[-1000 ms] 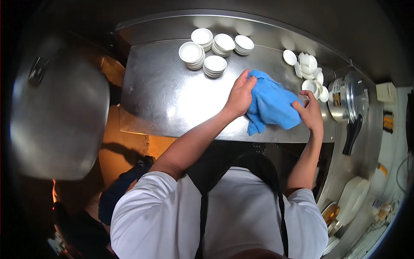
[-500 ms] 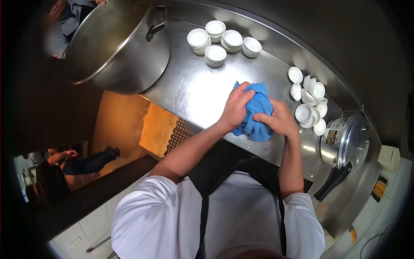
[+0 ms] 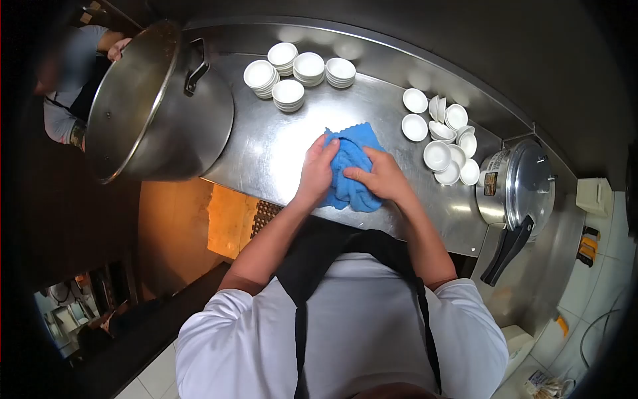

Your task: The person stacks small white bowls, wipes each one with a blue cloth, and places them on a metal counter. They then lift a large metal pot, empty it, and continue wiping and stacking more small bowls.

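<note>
A bunched blue cloth (image 3: pixel 350 174) is held between both my hands above the steel counter (image 3: pixel 266 143). My left hand (image 3: pixel 316 171) grips its left side with the thumb over the top edge. From the right, my right hand (image 3: pixel 383 175) closes on the cloth, its thumb pressed into the folds. A scalloped corner sticks up at the top; anything inside the folds is hidden. Beyond my hands stand several stacks of small white bowls (image 3: pixel 288 92). To the right lies a loose group of white bowls (image 3: pixel 437 155), some upright and some tipped on their sides.
A large steel stockpot (image 3: pixel 206 126) stands at the left end of the counter, with another person's hand (image 3: pixel 118 49) at its rim. On the right sits a pressure cooker (image 3: pixel 525 189), its black handle pointing toward me. A raised steel ledge runs along the back.
The view has swung, so the counter and bowls sit further left in the picture. My hands have shifted on the cloth, and its top corner is more spread. More of the person behind the pot shows.
</note>
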{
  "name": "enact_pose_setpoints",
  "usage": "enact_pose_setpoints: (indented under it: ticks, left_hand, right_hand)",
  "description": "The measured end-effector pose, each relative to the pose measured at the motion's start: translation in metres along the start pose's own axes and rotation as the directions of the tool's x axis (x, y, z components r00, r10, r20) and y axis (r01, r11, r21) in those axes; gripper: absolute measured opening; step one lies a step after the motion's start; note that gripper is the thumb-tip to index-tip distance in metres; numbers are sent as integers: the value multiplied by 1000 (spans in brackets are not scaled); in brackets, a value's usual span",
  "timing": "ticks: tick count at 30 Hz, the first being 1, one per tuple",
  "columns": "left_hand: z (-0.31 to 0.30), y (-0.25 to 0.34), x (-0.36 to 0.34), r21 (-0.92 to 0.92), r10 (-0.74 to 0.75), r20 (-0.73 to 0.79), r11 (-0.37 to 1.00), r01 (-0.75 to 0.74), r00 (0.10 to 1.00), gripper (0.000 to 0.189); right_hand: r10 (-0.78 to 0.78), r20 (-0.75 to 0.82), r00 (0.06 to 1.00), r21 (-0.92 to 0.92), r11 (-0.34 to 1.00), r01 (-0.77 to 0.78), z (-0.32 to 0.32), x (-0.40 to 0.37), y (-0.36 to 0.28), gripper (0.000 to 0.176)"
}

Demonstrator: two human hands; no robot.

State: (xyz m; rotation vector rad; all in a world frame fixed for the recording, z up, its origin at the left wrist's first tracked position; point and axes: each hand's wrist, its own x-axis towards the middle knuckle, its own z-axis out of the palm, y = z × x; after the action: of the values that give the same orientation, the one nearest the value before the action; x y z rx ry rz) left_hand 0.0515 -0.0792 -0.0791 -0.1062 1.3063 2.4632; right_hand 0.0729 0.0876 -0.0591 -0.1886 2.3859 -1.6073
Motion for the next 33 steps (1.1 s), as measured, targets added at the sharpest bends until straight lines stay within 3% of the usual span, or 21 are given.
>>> enact_pose_setpoints:
  ticks: [10,13,14,17,21,24,33]
  left_hand:
    - [-19,1,10,23,-77,-16,997,78,997,25]
    - [-44,-27,23,324,-4,-45,946,18,999,27]
    - [-56,-27,21,650,-31,-15,759,33,999,27]
    - [-62,-39,15,647,138,25,753,-121,990,24]
    - [-63,-39,14,538,83,17,839,-79,996,22]
    - [-55,-31,9,629,117,16,771,-101,993,22]
    - [-61,-38,11,603,141,32,787,-132,989,25]
  right_hand:
    - [28,-3,1000,-61,998,-28,7,11,-4,38]
    - [3,-73,997,282,959,18,17,22,21,30]
    - [11,-109,994,278,960,20,22,25,31,28]
    - [18,-220,975,285,957,47,32,31,53,24]
    - [-15,-248,969,321,942,97,36,30,58,23]
    - [-23,-252,967,298,949,100,36,30,58,22]
    - [-18,-228,973,302,949,89,32,27,46,22]
